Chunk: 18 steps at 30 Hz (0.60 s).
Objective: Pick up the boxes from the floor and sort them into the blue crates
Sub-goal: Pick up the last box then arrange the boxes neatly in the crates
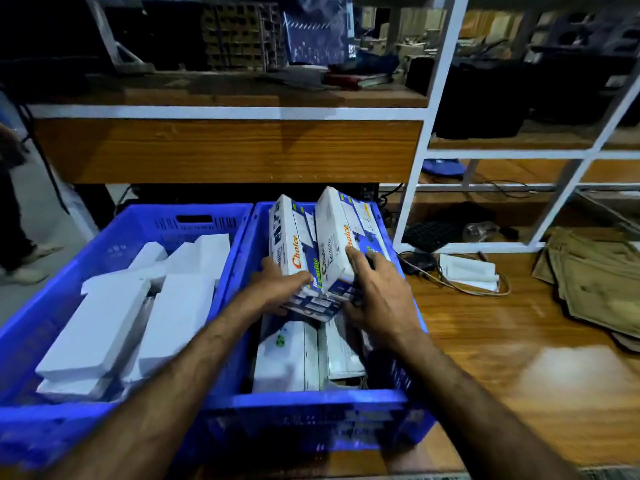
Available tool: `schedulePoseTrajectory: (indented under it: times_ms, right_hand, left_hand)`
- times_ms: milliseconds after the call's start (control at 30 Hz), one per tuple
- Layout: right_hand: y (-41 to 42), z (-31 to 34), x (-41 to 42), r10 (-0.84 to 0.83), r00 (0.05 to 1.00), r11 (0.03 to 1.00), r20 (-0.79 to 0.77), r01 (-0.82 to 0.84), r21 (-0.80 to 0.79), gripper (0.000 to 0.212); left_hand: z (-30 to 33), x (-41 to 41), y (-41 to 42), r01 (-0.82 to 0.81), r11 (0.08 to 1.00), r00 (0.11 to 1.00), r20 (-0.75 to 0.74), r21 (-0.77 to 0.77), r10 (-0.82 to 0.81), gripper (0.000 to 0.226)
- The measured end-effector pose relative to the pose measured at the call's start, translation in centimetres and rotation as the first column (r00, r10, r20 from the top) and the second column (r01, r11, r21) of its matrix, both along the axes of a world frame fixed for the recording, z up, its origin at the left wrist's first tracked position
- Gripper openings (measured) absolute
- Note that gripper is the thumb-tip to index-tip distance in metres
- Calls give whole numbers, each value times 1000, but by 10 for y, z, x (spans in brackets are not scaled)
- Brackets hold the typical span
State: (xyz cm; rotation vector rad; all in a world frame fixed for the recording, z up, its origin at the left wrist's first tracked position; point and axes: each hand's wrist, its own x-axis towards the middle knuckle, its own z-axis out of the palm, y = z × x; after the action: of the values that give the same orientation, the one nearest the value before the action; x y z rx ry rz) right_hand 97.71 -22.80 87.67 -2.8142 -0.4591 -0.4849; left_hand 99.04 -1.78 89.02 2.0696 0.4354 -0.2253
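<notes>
Two blue crates stand side by side on the floor. The left crate (pixel 104 420) holds several plain white boxes (pixel 104 327). The right crate (pixel 311 407) holds printed white-and-blue boxes, some lying flat at its bottom (pixel 287 358). Both hands are inside the right crate. My left hand (pixel 277 289) grips the lower end of a printed "Choice" box (pixel 289 233) that stands tilted. My right hand (pixel 377 296) holds a second printed "Choice" box (pixel 334 233) leaning beside the first, with its index finger along the box's face.
A wooden shelf unit with a white frame (pixel 415 188) rises just behind the crates. On the wooden floor to the right lie a small white box with cables (pixel 467 271), a black keyboard (pixel 429 235) and flattened brown cardboard (pixel 595 282). A person's leg and shoe (pixel 24 261) stand at the far left.
</notes>
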Motion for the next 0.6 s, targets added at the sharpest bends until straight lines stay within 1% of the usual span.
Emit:
schedulePoseTrajectory:
  times_ms: [67, 133, 200, 300, 333, 400, 467, 600]
  right_hand:
    - [-3, 5, 1, 18, 1000, 1000, 10, -18, 13, 91]
    - [-5, 10, 2, 44, 998, 998, 39, -45, 34, 91]
    - [-7, 18, 4, 62, 996, 995, 67, -66, 69, 90]
    - [-10, 38, 4, 79, 992, 986, 101, -93, 135, 88]
    - [-11, 46, 3, 87, 989, 985, 116, -103, 137, 87]
    - [-9, 57, 1, 117, 982, 987, 149, -131, 89, 86]
    - [-6, 60, 1, 137, 977, 990, 161, -141, 15, 86]
    - [-2, 48, 3, 127, 983, 990, 134, -117, -74, 89]
  left_hand:
    - [-8, 1, 3, -10, 985, 1000, -14, -172, 8, 77]
    - [-16, -4, 4, -15, 946, 1000, -28, -323, 6, 63]
    - [-18, -11, 1, -20, 905, 998, -56, -425, -4, 61]
    - [-19, -17, -7, 12, 878, 999, -26, -478, -28, 43]
    - [-21, -17, -10, 24, 873, 999, -13, -487, -35, 39]
    - [-20, -19, -16, 71, 856, 997, 6, -512, -79, 36]
    - [-20, -16, -24, 129, 836, 991, 32, -534, -133, 37]
    - [-25, -10, -43, 187, 826, 982, 85, -532, -168, 54]
